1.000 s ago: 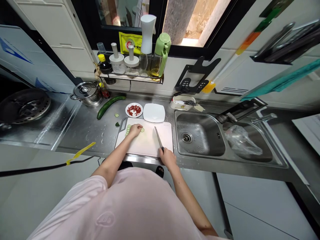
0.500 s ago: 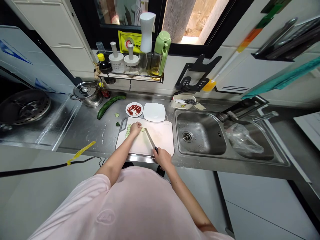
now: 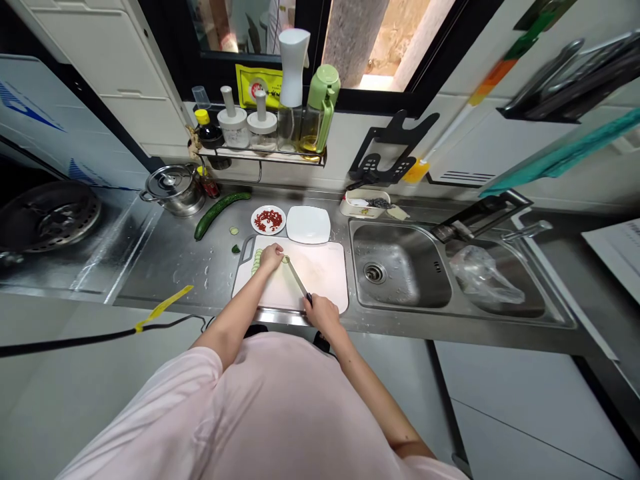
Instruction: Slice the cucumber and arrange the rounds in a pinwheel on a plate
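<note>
A white cutting board (image 3: 325, 273) lies on the steel counter. My right hand (image 3: 321, 313) is wrapped round the black handle of a knife (image 3: 298, 277), whose blade points up and left across the board. At its tip a pale green cucumber slice (image 3: 285, 259) lies beside my left hand (image 3: 271, 257). The fingers of my left hand are pressed together on the board; what they hold, if anything, is hidden. Several overlapping cucumber slices (image 3: 257, 262) rest left of that hand. Behind the board are a plate of chopped red pieces (image 3: 269, 220) and a white square plate (image 3: 309, 225).
A whole cucumber (image 3: 219, 213), a lidded pot (image 3: 175, 189) and a stove burner (image 3: 50, 213) are to the left. The double sink (image 3: 403, 267) is at the right. Above the counter hangs a shelf (image 3: 265, 155) with jars and bottles.
The knife and my right hand have shifted slightly left, bringing the blade's tip closer to my left hand. My left hand has hardly moved.
</note>
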`<state>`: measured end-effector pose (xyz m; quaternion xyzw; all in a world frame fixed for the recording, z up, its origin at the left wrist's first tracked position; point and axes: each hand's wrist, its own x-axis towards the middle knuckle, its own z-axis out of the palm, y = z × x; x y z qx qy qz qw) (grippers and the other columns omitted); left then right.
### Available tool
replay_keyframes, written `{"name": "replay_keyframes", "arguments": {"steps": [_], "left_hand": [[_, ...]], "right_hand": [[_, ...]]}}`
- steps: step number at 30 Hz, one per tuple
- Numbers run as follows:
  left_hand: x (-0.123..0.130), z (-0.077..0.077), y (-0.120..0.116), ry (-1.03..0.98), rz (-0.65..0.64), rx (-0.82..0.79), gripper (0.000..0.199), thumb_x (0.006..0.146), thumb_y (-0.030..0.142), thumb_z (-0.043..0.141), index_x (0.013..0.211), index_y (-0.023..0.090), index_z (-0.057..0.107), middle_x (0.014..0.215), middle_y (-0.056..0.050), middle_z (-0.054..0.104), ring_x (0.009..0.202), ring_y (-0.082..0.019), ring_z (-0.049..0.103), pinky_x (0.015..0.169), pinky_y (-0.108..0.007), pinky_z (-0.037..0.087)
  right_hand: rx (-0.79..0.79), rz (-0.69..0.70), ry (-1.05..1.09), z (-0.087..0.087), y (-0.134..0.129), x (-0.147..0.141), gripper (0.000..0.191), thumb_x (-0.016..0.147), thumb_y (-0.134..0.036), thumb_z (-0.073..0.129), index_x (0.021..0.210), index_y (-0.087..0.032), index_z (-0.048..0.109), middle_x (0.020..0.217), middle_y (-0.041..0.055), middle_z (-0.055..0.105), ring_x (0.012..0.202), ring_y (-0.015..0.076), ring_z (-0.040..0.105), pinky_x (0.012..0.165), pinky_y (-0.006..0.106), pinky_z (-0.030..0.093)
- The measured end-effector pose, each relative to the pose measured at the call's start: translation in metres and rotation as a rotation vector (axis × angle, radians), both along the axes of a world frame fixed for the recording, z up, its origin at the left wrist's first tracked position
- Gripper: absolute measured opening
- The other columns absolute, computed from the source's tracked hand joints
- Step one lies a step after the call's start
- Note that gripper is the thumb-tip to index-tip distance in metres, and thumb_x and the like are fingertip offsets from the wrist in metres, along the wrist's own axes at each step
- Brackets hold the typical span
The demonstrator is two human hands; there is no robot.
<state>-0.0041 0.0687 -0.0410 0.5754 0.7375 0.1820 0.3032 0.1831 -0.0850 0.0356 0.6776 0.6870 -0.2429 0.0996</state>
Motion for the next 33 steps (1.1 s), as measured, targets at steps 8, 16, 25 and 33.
{"name": "replay_keyframes", "arguments": {"steps": [8, 16, 25, 33], "left_hand": [[-0.002, 0.002, 0.001, -0.017, -0.004, -0.018, 0.019, 0.070, 0.020, 0.063, 0.089, 0.022, 0.065, 0.081, 0.000, 0.065, 0.074, -0.013, 0.057, 0.066, -0.023, 0.039], [-0.003, 0.000, 0.002, -0.009, -0.001, -0.020, 0.021, 0.069, 0.017, 0.062, 0.089, 0.022, 0.065, 0.079, 0.001, 0.065, 0.072, -0.012, 0.056, 0.064, -0.022, 0.038], [-0.002, 0.001, 0.002, -0.004, -0.007, -0.015, 0.019, 0.070, 0.018, 0.063, 0.088, 0.023, 0.065, 0.078, 0.001, 0.065, 0.071, -0.012, 0.056, 0.066, -0.023, 0.038], [-0.003, 0.001, 0.002, -0.001, -0.016, -0.036, 0.019, 0.071, 0.020, 0.065, 0.090, 0.023, 0.065, 0.081, 0.001, 0.065, 0.075, -0.012, 0.057, 0.070, -0.022, 0.040]], "right_hand": [[-0.031, 0.030, -0.007, 0.002, 0.005, 0.001, 0.043, 0.094, -0.045, 0.030, 0.103, -0.017, 0.062, 0.100, 0.0128, 0.067, 0.093, 0.0235, 0.063, 0.075, 0.030, 0.041], [-0.055, 0.051, -0.007, 0.005, 0.011, 0.004, 0.042, 0.093, -0.043, 0.031, 0.105, -0.017, 0.062, 0.101, 0.0130, 0.067, 0.095, 0.0228, 0.062, 0.078, 0.030, 0.041], [-0.071, 0.059, -0.017, 0.007, 0.017, 0.002, 0.040, 0.093, -0.040, 0.031, 0.105, -0.016, 0.062, 0.100, 0.0135, 0.067, 0.095, 0.0242, 0.062, 0.076, 0.032, 0.042], [-0.085, 0.067, -0.019, 0.008, 0.019, 0.000, 0.040, 0.092, -0.039, 0.031, 0.107, -0.016, 0.061, 0.102, 0.0136, 0.067, 0.096, 0.0234, 0.062, 0.078, 0.031, 0.042]]}}
